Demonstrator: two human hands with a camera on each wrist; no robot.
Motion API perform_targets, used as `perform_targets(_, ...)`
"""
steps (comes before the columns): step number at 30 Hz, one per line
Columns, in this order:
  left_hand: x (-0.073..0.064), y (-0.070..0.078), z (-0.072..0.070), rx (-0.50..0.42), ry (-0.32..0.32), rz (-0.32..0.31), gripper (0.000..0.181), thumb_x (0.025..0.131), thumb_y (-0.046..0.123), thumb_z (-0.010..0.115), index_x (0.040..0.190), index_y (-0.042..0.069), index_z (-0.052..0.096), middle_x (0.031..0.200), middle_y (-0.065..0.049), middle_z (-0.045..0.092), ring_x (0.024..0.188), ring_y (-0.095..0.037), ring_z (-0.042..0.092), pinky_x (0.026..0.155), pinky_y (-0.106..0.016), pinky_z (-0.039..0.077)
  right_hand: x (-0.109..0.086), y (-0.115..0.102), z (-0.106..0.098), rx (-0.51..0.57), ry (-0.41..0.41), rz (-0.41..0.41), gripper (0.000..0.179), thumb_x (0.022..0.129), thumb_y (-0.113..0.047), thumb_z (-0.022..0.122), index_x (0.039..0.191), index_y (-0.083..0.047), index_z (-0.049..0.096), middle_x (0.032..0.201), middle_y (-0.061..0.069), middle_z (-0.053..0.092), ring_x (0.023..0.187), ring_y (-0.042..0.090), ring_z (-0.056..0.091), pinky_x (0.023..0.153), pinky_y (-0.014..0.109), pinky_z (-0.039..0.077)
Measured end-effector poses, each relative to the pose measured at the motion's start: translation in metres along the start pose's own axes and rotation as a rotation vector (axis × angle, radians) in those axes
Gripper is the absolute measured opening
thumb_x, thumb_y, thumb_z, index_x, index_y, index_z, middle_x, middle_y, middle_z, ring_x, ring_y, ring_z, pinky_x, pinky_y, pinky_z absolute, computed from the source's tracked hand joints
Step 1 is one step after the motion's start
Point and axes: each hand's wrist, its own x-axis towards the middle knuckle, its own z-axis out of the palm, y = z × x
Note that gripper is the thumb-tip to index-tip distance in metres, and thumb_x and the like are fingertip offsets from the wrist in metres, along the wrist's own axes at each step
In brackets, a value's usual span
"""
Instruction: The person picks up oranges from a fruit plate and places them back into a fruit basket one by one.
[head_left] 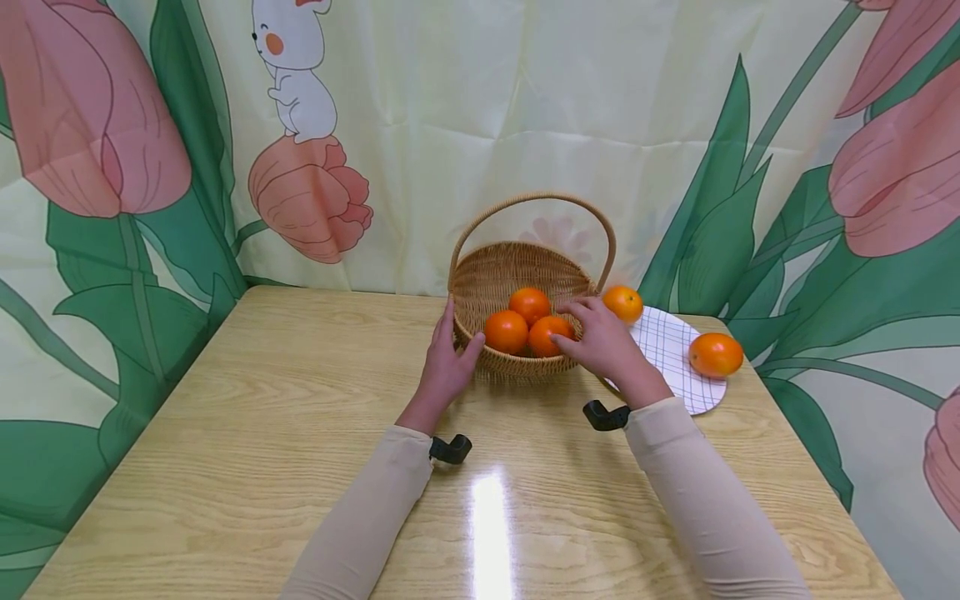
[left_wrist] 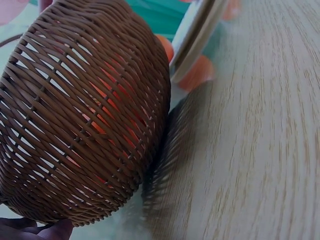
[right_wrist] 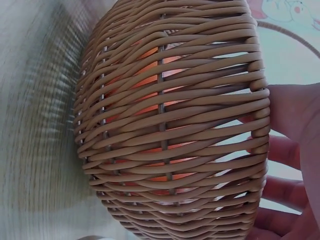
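A wicker basket (head_left: 525, 265) with a tall arched handle stands at the table's back, with three oranges in it: one behind (head_left: 529, 305), one at front left (head_left: 506, 332), one at front right (head_left: 547, 335). My left hand (head_left: 444, 367) holds its left side, thumb at the front rim and fingers along the outer wall; fingertips (left_wrist: 55, 231) show at the weave in the left wrist view. Over the right rim reaches my right hand (head_left: 603, 340), thumb and fingers apart above the front-right orange. Through the weave (right_wrist: 170, 115) in the right wrist view, orange patches lie below the fingers (right_wrist: 282, 192).
To the basket's right lies a round board with a checked white top (head_left: 671, 354). One orange (head_left: 623, 304) is at its back left, another (head_left: 715, 355) at its right side. A curtain printed with tulips (head_left: 420, 150) hangs behind the wooden table (head_left: 300, 417).
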Motion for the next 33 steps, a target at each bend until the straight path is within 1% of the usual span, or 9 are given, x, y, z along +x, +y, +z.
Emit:
perform_targets(4, -0.001, 0.001, -0.001, 0.009, 0.0, -0.003, 0.078, 0.087, 0.046, 0.052, 0.147, 0.032, 0.003, 0.153, -0.004, 0.011, 0.138, -0.027, 0.022, 0.104, -0.046, 0.036, -0.001, 0.0, 0.0, 0.004, 0.001, -0.002, 0.044, 0.083, -0.034, 0.062, 0.12, -0.012, 0.057, 0.125, 0.013, 0.048, 0.111, 0.034, 0.049, 0.093, 0.051, 0.042)
perform_targets(7, -0.001, 0.002, 0.0, 0.025, 0.006, -0.005, 0.078, 0.087, 0.047, 0.051, 0.147, 0.031, 0.003, 0.153, -0.004, 0.012, 0.138, -0.026, 0.022, 0.105, -0.044, 0.035, -0.002, 0.001, 0.0, 0.008, 0.017, -0.001, 0.042, 0.083, -0.034, 0.061, 0.119, -0.013, 0.058, 0.123, 0.012, 0.05, 0.109, 0.032, 0.05, 0.092, 0.049, 0.044)
perform_targets(14, -0.001, 0.002, 0.0, 0.035, 0.005, -0.011, 0.077, 0.088, 0.044, 0.052, 0.147, 0.032, 0.003, 0.153, -0.005, 0.012, 0.138, -0.027, 0.022, 0.105, -0.044, 0.035, -0.005, 0.004, 0.0, 0.031, 0.065, -0.019, 0.039, 0.084, -0.031, 0.061, 0.118, -0.011, 0.059, 0.121, 0.01, 0.053, 0.11, 0.03, 0.05, 0.092, 0.048, 0.044)
perform_targets(20, -0.002, 0.002, 0.001, 0.047, 0.008, -0.023, 0.077, 0.089, 0.042, 0.052, 0.146, 0.035, 0.001, 0.153, -0.004, 0.011, 0.137, -0.027, 0.023, 0.105, -0.043, 0.036, -0.007, 0.009, 0.002, 0.032, 0.105, -0.016, 0.037, 0.084, -0.033, 0.061, 0.116, -0.015, 0.059, 0.12, 0.007, 0.053, 0.108, 0.027, 0.052, 0.089, 0.046, 0.046)
perform_targets(24, -0.002, 0.003, 0.001, 0.053, 0.008, -0.036, 0.077, 0.089, 0.041, 0.052, 0.145, 0.036, 0.0, 0.153, -0.003, 0.01, 0.137, -0.026, 0.024, 0.105, -0.042, 0.036, -0.008, 0.013, 0.001, 0.028, 0.126, -0.014, 0.035, 0.085, -0.035, 0.06, 0.115, -0.016, 0.06, 0.12, 0.006, 0.054, 0.107, 0.026, 0.052, 0.088, 0.045, 0.047)
perform_targets(26, -0.002, 0.003, 0.001, 0.053, 0.009, -0.034, 0.077, 0.089, 0.041, 0.052, 0.146, 0.036, 0.0, 0.153, -0.003, 0.01, 0.137, -0.026, 0.024, 0.105, -0.042, 0.036, -0.009, 0.014, 0.001, 0.022, 0.133, -0.012, 0.034, 0.085, -0.035, 0.06, 0.114, -0.017, 0.06, 0.12, 0.006, 0.053, 0.104, 0.026, 0.053, 0.085, 0.045, 0.047)
perform_targets(28, -0.002, 0.002, 0.0, 0.06, 0.008, -0.03, 0.077, 0.089, 0.043, 0.051, 0.146, 0.035, 0.0, 0.153, -0.002, 0.01, 0.137, -0.025, 0.024, 0.105, -0.041, 0.036, -0.009, 0.015, 0.0, 0.016, 0.138, -0.009, 0.034, 0.085, -0.034, 0.06, 0.115, -0.018, 0.06, 0.121, 0.006, 0.053, 0.103, 0.026, 0.053, 0.084, 0.045, 0.047)
perform_targets(30, -0.001, 0.002, 0.001, 0.059, 0.008, -0.026, 0.076, 0.089, 0.042, 0.051, 0.146, 0.035, 0.0, 0.153, -0.002, 0.01, 0.137, -0.025, 0.024, 0.105, -0.042, 0.035, -0.01, 0.016, 0.0, 0.019, 0.139, -0.002, 0.034, 0.085, -0.034, 0.06, 0.116, -0.018, 0.059, 0.122, 0.006, 0.052, 0.103, 0.027, 0.053, 0.084, 0.045, 0.047)
perform_targets(33, -0.001, 0.002, 0.001, 0.059, 0.005, -0.026, 0.076, 0.089, 0.044, 0.05, 0.146, 0.035, 0.0, 0.153, -0.001, 0.01, 0.137, -0.025, 0.023, 0.105, -0.042, 0.035, -0.012, 0.019, -0.001, 0.029, 0.141, 0.006, 0.035, 0.086, -0.034, 0.059, 0.117, -0.017, 0.059, 0.123, 0.008, 0.052, 0.107, 0.029, 0.052, 0.086, 0.048, 0.046)
